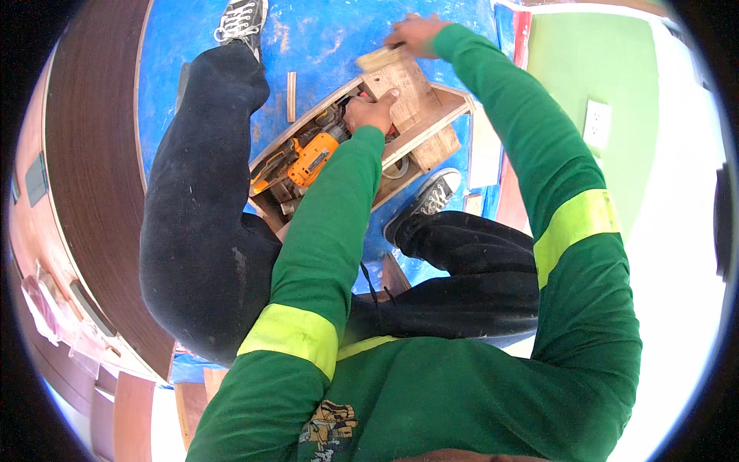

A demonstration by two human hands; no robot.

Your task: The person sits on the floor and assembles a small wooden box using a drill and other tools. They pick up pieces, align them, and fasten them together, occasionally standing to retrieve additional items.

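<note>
A wooden toolbox [269,148] sits on the blue floor covering between my feet, with an orange and black power tool [312,159] and other tools inside. My left hand [369,114] is over the box's opening. Its thumb lies on a flat wooden board [408,91] that rests across the far right part of the box; its other fingers are partly hidden at the board's edge. At the far end of this board, my right hand [418,36] is bent around a small wooden block [380,58]. Both that hand and the block are slightly blurred.
A thin wood strip [292,97] lies left of the box. My sneakers [437,192] flank it. Along the left curves a dark brown panel [92,154]; to the right stands a green surface [570,69] with a white plate [597,123].
</note>
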